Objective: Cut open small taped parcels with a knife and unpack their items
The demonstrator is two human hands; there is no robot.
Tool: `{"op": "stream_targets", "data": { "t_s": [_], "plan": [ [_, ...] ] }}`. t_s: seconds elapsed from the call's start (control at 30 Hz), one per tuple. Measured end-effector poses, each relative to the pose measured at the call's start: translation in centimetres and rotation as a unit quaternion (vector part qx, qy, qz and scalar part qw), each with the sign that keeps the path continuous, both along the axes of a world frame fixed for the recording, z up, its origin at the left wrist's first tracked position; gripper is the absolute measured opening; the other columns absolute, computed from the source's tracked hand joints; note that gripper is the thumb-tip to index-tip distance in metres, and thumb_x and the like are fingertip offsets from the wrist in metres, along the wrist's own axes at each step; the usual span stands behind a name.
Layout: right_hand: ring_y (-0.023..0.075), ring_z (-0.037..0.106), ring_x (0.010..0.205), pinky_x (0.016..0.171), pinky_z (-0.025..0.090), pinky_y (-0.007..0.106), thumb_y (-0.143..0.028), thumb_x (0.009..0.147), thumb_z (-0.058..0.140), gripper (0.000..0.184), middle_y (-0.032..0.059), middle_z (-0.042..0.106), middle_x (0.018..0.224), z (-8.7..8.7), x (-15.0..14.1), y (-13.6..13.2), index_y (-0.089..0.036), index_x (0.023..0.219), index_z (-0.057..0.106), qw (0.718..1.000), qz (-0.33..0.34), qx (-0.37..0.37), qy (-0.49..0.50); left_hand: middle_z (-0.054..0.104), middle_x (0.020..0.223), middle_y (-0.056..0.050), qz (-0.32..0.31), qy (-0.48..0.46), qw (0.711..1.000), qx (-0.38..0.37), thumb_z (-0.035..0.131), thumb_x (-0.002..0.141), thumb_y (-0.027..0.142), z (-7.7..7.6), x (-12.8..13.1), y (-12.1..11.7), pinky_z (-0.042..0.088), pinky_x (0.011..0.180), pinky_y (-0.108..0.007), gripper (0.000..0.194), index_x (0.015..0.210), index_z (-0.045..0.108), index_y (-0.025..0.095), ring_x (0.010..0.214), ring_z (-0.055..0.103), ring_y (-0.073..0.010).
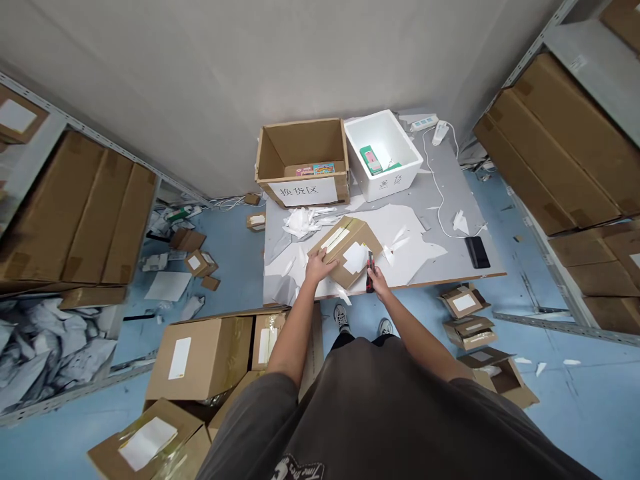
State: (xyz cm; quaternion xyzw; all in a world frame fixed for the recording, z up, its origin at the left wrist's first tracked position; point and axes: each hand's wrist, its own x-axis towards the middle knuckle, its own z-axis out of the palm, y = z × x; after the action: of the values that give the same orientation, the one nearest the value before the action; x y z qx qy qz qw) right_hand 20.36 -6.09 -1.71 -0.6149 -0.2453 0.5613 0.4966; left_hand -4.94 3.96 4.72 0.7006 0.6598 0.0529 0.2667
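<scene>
A brown cardboard box with white labels and a strip of tape sits at an angle near the table's front edge. My left hand grips its left side, thumb and fingers against the cardboard. In my right hand is a red and black utility knife, held close to the box's right front side by the white label. Whether the blade touches the cardboard is too small to tell. Under the box lie white paper sheets, and crumpled paper lies to its left.
Behind stand an open carton and a white foam box, both holding small packages. A phone, cable and power strip are on the right. Cartons crowd the floor at left; opened boxes lie at right. Shelves flank both sides.
</scene>
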Motion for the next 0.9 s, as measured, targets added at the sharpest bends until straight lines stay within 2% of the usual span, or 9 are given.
{"op": "stream_targets", "data": {
  "t_s": [0.17,0.23,0.33,0.47,0.57,0.67,0.77,0.83,0.9],
  "plan": [
    [0.0268,0.069,0.122,0.102,0.057,0.044,-0.08,0.071,0.078,0.071,0.0048,0.076,0.125,0.2,-4.3,1.7,-0.03,0.12,0.066,0.993,-0.068,0.03,0.089,0.051,0.167,-0.019,-0.029,-0.001,0.999,-0.015,0.081,0.081,0.067,0.1,-0.7,-0.3,0.045,0.123,-0.048,0.105,0.167,0.044,0.018,0.157,0.045,-0.0412],
    [0.0273,0.069,0.121,0.102,0.057,0.045,-0.081,0.073,0.076,0.069,0.0051,0.077,0.123,1.1,-4.0,2.4,-0.03,0.118,0.066,0.994,-0.068,0.039,0.081,0.051,0.168,-0.018,-0.007,-0.027,0.999,-0.034,0.084,0.081,0.062,0.5,-0.7,-0.7,0.046,0.123,-0.045,0.103,0.166,0.046,0.017,0.156,0.048,-0.0388],
    [0.0282,0.069,0.115,0.101,0.057,0.045,-0.081,0.073,0.077,0.066,0.0044,0.077,0.115,2.9,-1.8,3.5,-0.029,0.111,0.066,0.998,-0.032,0.046,0.043,0.052,0.167,-0.017,0.063,-0.116,0.989,-0.06,0.085,0.083,0.058,0.8,-0.1,-2.0,0.046,0.123,-0.042,0.096,0.162,0.051,0.016,0.152,0.054,-0.035],
    [0.0265,0.067,0.103,0.092,0.055,0.038,-0.079,0.075,0.078,0.06,0.0024,0.075,0.101,5.5,1.6,5.9,-0.027,0.102,0.066,0.997,0.057,0.05,-0.026,0.066,0.154,-0.016,0.177,-0.302,0.933,-0.089,0.091,0.079,0.055,0.2,1.5,-4.5,0.049,0.119,-0.039,0.09,0.155,0.061,0.017,0.141,0.064,-0.0322],
    [0.0239,0.065,0.094,0.086,0.052,0.034,-0.074,0.076,0.078,0.055,-0.0006,0.072,0.091,6.6,2.4,7.8,-0.026,0.098,0.066,0.989,0.115,0.037,-0.084,0.074,0.142,-0.014,0.225,-0.396,0.883,-0.111,0.089,0.082,0.054,-1.0,2.5,-6.2,0.053,0.115,-0.039,0.077,0.147,0.068,0.018,0.131,0.07,-0.03],
    [0.0224,0.063,0.088,0.083,0.05,0.033,-0.069,0.077,0.076,0.048,-0.0034,0.068,0.083,6.1,1.8,8.5,-0.026,0.095,0.065,0.981,0.158,-0.005,-0.115,0.076,0.14,-0.013,0.266,-0.423,0.853,-0.149,0.088,0.085,0.053,-2.5,2.8,-7.4,0.055,0.113,-0.041,0.07,0.144,0.071,0.02,0.129,0.072,-0.0304],
    [0.0231,0.064,0.088,0.082,0.05,0.033,-0.068,0.076,0.075,0.047,-0.0031,0.07,0.084,4.9,0.9,7.6,-0.026,0.094,0.065,0.978,0.164,-0.048,-0.116,0.075,0.141,-0.014,0.298,-0.414,0.839,-0.19,0.088,0.084,0.054,-3.8,2.5,-8.1,0.055,0.113,-0.042,0.069,0.143,0.071,0.021,0.13,0.071,-0.032],
    [0.0234,0.065,0.091,0.083,0.05,0.032,-0.07,0.074,0.076,0.051,-0.0026,0.071,0.087,4.3,0.6,6.6,-0.025,0.096,0.065,0.982,0.15,-0.048,-0.108,0.074,0.142,-0.013,0.296,-0.41,0.84,-0.198,0.087,0.085,0.057,-4.5,2.3,-8.4,0.055,0.114,-0.042,0.072,0.145,0.07,0.022,0.132,0.07,-0.0321],
    [0.0227,0.065,0.091,0.082,0.05,0.031,-0.075,0.073,0.075,0.056,-0.0028,0.071,0.088,4.0,0.7,5.6,-0.026,0.096,0.064,0.987,0.132,-0.025,-0.089,0.072,0.146,-0.013,0.284,-0.394,0.855,-0.18,0.084,0.086,0.061,-4.9,2.2,-8.6,0.053,0.116,-0.042,0.079,0.151,0.065,0.023,0.136,0.068,-0.0327]
  ]
}}
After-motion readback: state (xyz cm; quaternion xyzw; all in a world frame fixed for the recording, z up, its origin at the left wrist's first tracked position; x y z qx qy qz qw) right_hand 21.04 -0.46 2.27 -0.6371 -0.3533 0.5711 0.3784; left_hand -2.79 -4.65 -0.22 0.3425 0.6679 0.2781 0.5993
